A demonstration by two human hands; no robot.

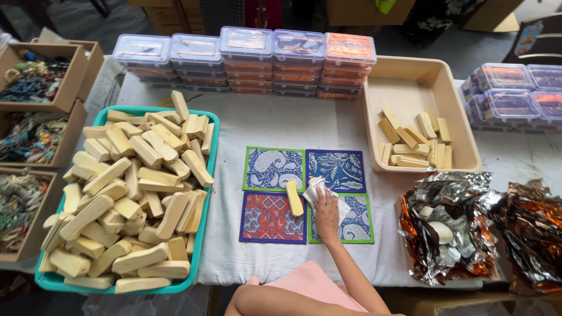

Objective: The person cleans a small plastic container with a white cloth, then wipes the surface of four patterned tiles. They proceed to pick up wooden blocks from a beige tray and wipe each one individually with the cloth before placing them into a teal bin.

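The teal tray (206, 175) is heaped so high with wooden pieces that 1 nudge could spill some off its edge. On the 4 patterned mats (275, 219), the right hand (326, 212) is closed around a white cloth (316, 190) just beside a lone wooden piece (294, 198), which a careless wipe might knock away; the left hand is out of sight.

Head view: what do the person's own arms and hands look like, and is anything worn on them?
Only the right hand and its forearm show clearly: bare, slender, with no sleeve, glove, watch or ring visible. The other arm shows only as a bare stretch at the bottom edge; its hand is out of view. Pink clothing lies at the lap.
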